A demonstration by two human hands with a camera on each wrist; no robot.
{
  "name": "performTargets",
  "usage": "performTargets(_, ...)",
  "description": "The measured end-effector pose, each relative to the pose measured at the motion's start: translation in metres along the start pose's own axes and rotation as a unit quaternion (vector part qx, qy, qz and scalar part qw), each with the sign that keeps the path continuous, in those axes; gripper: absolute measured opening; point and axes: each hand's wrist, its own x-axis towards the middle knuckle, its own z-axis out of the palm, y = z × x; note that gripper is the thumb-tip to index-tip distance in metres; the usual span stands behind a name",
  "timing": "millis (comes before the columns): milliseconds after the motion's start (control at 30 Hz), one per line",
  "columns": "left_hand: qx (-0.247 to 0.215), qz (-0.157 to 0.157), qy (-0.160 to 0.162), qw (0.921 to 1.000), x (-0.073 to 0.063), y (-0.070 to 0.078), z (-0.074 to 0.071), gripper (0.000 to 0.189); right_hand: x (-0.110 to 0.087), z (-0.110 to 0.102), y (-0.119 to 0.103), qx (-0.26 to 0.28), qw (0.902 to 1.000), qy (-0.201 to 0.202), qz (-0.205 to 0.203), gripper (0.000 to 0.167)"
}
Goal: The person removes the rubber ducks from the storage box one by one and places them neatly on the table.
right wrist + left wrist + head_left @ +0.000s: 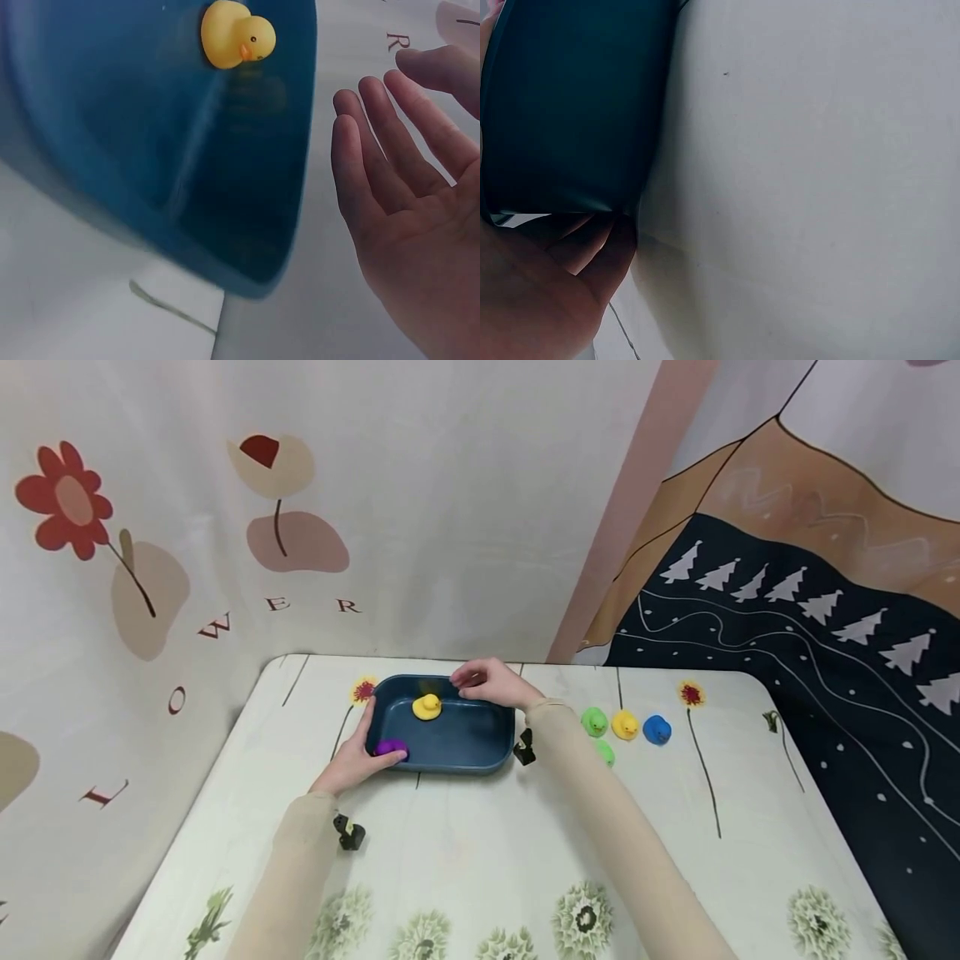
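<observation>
A dark blue rectangular tray point(465, 743) stands on the table. My left hand point(351, 763) grips its left end, with the fingers along the outer wall and the thumb over the near rim; the left wrist view shows those fingers point(604, 259) against the tray's end. Inside, a yellow rubber duck point(427, 707) sits near the far wall. A purple toy point(391, 747) lies in the near left corner, partly behind the thumb. Over the far right rim hovers my right hand point(491, 682), holding nothing, its fingers point(397, 142) loosely extended in the right wrist view.
Right of the tray, beyond my right forearm, are a green duck point(594, 722), a yellow duck point(625, 725) and a blue duck point(657, 730). Another green toy point(605, 752) is partly hidden by the sleeve. A flower-printed cloth covers the table point(465, 843); a curtain point(450, 510) hangs behind.
</observation>
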Motion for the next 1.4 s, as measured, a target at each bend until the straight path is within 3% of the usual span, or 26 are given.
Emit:
performTargets(200, -0.001, -0.001, -0.001, 1.0, -0.001, 0.0, -0.002, 0.111, 0.013, 0.013, -0.004, 0.0, 0.9998, -0.016, -0.009, 0.031)
performTargets(467, -0.004, 0.027, -0.003, 0.9996, 0.0, 0.003, 0.0, 0.111, 0.026, 0.027, -0.004, -0.006, 0.9988, -0.039, -0.029, 0.03)
performTargets(1167, 0.001, 0.019, 0.003, 0.9998, -0.002, 0.006, -0.003, 0.11, 0.044, 0.04, 0.009, -0.021, 0.9966, -0.079, 0.013, 0.034)
performTargets(1400, 0.002, 0.025, 0.003, 0.9997, -0.001, 0.005, -0.001, 0.11, 0.042, 0.042, 0.012, -0.041, 0.9928, -0.094, 0.062, 0.035)
